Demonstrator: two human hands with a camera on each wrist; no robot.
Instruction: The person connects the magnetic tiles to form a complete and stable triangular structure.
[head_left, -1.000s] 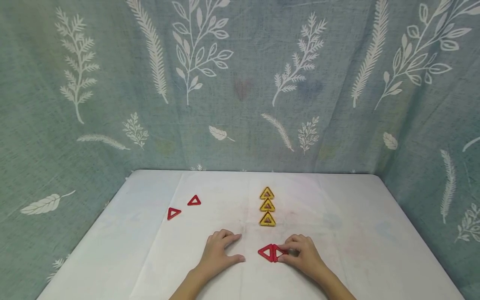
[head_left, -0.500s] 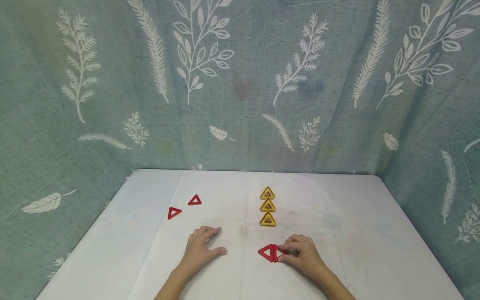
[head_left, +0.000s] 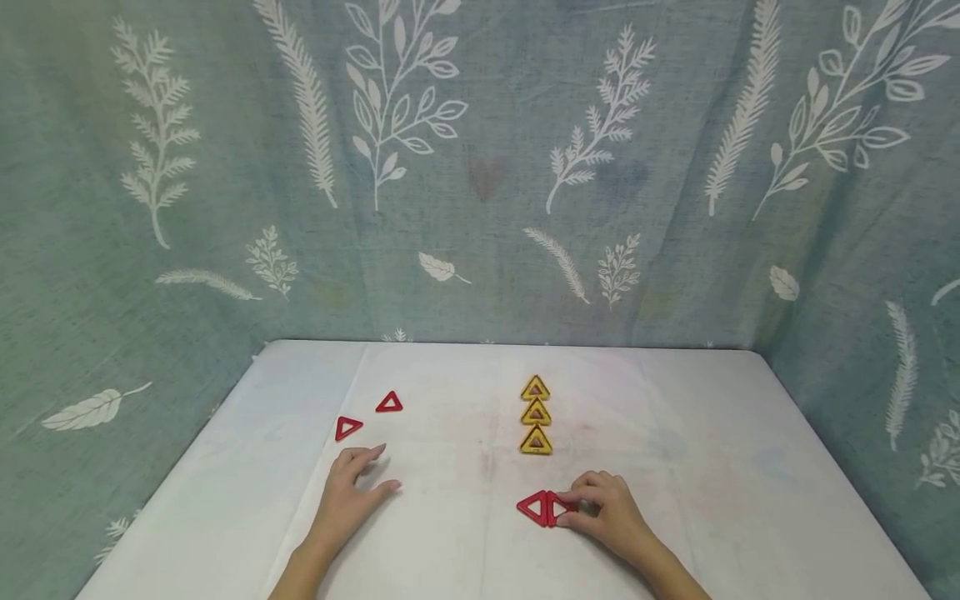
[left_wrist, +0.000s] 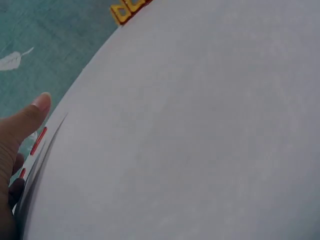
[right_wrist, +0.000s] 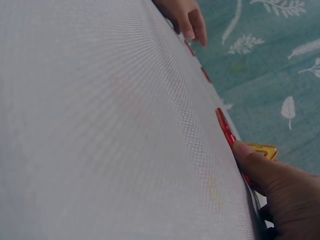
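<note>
In the head view, two red triangular frame tiles lie edge to edge at the front of the table. My right hand (head_left: 606,508) pinches the right-hand tile (head_left: 551,510) between thumb and fingers; its mate (head_left: 524,507) points left. My left hand (head_left: 347,497) hovers over the cloth at the left, thumb and fingers spread apart, holding nothing. Just beyond its fingers lies a loose red triangle (head_left: 340,429), with another red triangle (head_left: 389,409) farther back to its right. The left wrist view shows the left thumb (left_wrist: 31,119) clear of any tile.
Three yellow triangular pieces (head_left: 536,451) stand in a line going back, beyond the red pair. A white cloth (head_left: 720,467) covers the table. Behind and at the sides hangs a green leaf-patterned curtain (head_left: 480,200).
My left hand has moved left, away from the joined red tiles and close to the loose red triangles. The right hand keeps its pinch in the same place.
</note>
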